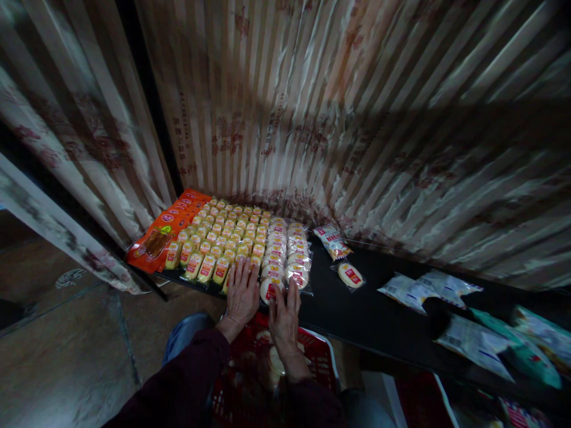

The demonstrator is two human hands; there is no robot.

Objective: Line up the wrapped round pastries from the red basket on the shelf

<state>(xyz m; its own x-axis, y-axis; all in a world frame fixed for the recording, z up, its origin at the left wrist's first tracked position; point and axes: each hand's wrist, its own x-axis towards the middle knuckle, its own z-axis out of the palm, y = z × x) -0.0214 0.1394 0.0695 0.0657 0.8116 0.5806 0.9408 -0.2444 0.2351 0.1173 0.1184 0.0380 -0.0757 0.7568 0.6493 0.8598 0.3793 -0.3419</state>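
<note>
While a red basket (326, 351) holds packets (271, 371), left hand (242, 288) and right hand (284, 315) touch wrapped snacks (273, 255), each grip apart, unclenched.

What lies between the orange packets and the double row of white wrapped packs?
Rows of yellow wrapped packs, with the left hand at their near edge, as the head view shows.

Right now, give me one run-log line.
left hand: over oblong yellow plastic-wrapped snacks | right hand: at front of round white plastic-wrapped snacks | red plastic basket: below
</note>
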